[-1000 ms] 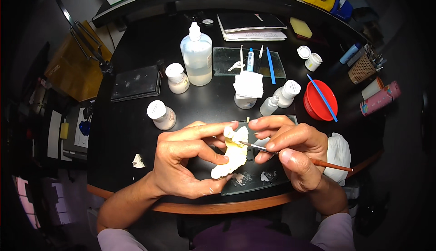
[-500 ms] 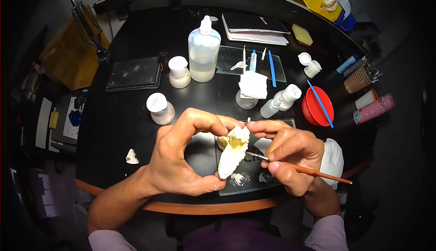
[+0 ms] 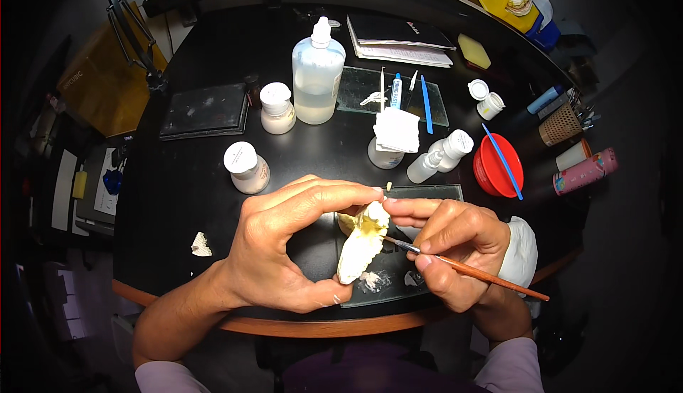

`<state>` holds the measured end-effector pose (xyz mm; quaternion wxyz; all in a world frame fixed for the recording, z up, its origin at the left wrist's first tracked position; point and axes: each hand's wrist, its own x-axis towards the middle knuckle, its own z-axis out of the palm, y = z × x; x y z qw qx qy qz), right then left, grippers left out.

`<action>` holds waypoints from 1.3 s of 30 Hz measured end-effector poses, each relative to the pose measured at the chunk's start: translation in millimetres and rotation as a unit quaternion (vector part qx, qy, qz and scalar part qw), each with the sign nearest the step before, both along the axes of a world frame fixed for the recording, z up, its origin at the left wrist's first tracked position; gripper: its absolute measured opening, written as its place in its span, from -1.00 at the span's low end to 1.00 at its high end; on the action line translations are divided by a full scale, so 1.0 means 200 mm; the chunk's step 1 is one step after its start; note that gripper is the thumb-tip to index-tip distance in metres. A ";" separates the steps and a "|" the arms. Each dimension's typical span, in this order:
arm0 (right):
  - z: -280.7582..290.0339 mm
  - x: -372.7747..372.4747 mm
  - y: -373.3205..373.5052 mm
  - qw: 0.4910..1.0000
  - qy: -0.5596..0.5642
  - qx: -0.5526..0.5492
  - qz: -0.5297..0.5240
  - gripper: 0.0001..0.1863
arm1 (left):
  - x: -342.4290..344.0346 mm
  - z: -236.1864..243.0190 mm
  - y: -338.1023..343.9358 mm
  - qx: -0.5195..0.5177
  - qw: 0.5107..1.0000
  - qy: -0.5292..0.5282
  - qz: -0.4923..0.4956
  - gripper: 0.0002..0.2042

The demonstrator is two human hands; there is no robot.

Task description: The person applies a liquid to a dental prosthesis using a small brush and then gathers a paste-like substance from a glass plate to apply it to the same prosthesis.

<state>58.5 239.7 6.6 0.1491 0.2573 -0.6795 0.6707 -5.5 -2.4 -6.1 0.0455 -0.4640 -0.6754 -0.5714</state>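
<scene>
A pale yellow dental cast point(image 3: 361, 247) with a row of teeth is pinched at its two ends by my left hand point(image 3: 281, 240), thumb below and fingers above. My right hand point(image 3: 459, 247) grips a thin brush point(image 3: 477, 272) with a brown wooden handle and a metal ferrule. The brush tip meets the right side of the cast, at the teeth. My right index fingertip is close to the cast's upper end. Under both hands lies a glass slab point(image 3: 434, 192) with white smears of paste point(image 3: 371, 280). A small tooth-coloured piece point(image 3: 389, 187) shows just beyond my fingertips.
Jars point(image 3: 247, 167) and a large clear bottle point(image 3: 319, 80) stand beyond my left hand. Farther right are a white-topped container point(image 3: 396, 131), a small bottle point(image 3: 425, 167), and a red bowl point(image 3: 497, 166) with a blue stick across it. White material point(image 3: 521, 251) lies beside my right wrist.
My left fingers have straightened and closed together over the cast's upper end. The cast has shifted slightly left and down. The brush stays at its right side.
</scene>
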 end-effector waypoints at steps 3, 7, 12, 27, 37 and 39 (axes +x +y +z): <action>0.01 0.00 0.01 1.000 0.020 0.016 0.008 -0.90 | -0.01 0.00 0.00 -0.002 1.000 0.003 -0.001 -0.27; 0.02 0.00 0.01 0.999 0.029 0.025 0.011 -0.86 | -0.01 0.01 0.00 -0.014 1.000 0.006 -0.004 -0.26; 0.01 0.00 0.01 0.999 0.023 0.019 0.016 -0.85 | 0.00 0.00 0.00 -0.004 1.000 -0.019 -0.010 -0.26; 0.02 0.00 0.01 0.999 0.030 0.026 0.019 -0.85 | -0.01 0.02 0.00 -0.002 1.000 -0.012 -0.019 -0.27; 0.01 0.00 0.01 0.998 0.042 0.034 0.026 -0.84 | -0.01 0.01 -0.01 0.008 0.999 -0.033 -0.022 -0.26; 0.01 0.00 0.01 0.998 0.043 0.024 0.027 -0.84 | -0.02 0.01 -0.02 0.006 0.999 -0.025 -0.022 -0.26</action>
